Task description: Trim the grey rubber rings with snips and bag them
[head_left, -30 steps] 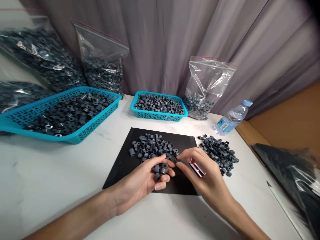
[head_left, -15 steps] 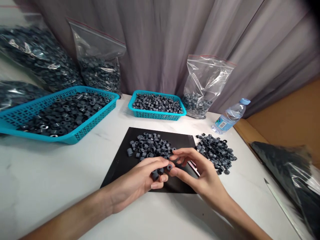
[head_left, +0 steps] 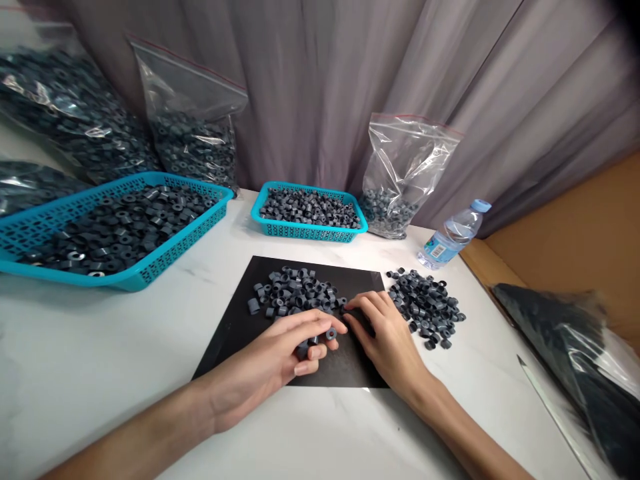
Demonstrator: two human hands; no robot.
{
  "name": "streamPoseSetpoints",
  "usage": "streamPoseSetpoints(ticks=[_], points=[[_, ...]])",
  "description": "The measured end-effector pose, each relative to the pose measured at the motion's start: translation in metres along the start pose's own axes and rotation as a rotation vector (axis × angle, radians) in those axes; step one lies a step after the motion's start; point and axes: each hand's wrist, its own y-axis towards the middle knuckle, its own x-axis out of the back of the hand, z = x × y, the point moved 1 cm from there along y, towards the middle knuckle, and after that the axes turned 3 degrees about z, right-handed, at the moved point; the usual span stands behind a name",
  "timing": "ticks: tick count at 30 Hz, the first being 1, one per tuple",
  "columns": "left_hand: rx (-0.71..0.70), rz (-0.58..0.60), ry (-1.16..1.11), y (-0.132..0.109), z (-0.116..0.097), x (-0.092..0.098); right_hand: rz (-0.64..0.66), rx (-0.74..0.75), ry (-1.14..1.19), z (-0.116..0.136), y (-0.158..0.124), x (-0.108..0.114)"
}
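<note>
My left hand [head_left: 285, 353] is closed loosely around several small grey plastic rings [head_left: 303, 351], held over the black mat [head_left: 225, 340]. One of these rings, at its fingertips, turns its hole toward me. My right hand [head_left: 385, 333] rests low over the mat's right part. Its thumb and index finger come together at the right edge of a heaped pile of grey rings [head_left: 300, 290]. Whatever lies between those fingertips is too small to make out. A second pile of darker rings [head_left: 425, 303] lies on the table just beyond the right hand.
Behind the mat stand a large blue basket [head_left: 185, 237] and a smaller blue basket [head_left: 310, 230], both full of rings. Clear zip bags [head_left: 193, 140] of rings lean at the back left, another bag [head_left: 400, 173] beside the small basket. A water bottle [head_left: 453, 233] stands right, near a dark-filled bag [head_left: 555, 340].
My right hand has moved away from the left hand and down to the pile's right edge, covering a shiny metal object seen earlier. The left hand keeps its rings. The view has shifted slightly.
</note>
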Motion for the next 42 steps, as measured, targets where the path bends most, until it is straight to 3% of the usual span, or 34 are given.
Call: streamPoseSetpoints(ticks=[6,12,18,23,30,36,42], points=[[0.018,-0.064,0.041,0.0,-0.001,0.001,-0.052,0.012,0.057,0.004,0.001,0.005],[0.051,-0.079,0.096,-0.001,0.004,0.005,-0.09,-0.073,0.486,0.017,-0.002,0.024],[0.036,-0.081,-0.003,0.001,0.006,0.004,-0.052,-0.019,0.737,0.028,-0.007,0.025],[-0.001,-0.021,-0.019,0.003,0.005,0.0,-0.079,-0.012,0.75,0.028,-0.009,0.025],[0.002,-0.024,0.036,0.004,0.006,0.004,-0.279,-0.08,0.638,0.026,-0.009,0.025],[0.065,-0.045,0.103,0.001,0.006,0.004,-0.168,-0.05,0.56,0.028,-0.009,0.022],[0.074,0.014,0.096,0.001,0.009,0.003,-0.209,-0.07,0.579,0.025,-0.006,0.022]])
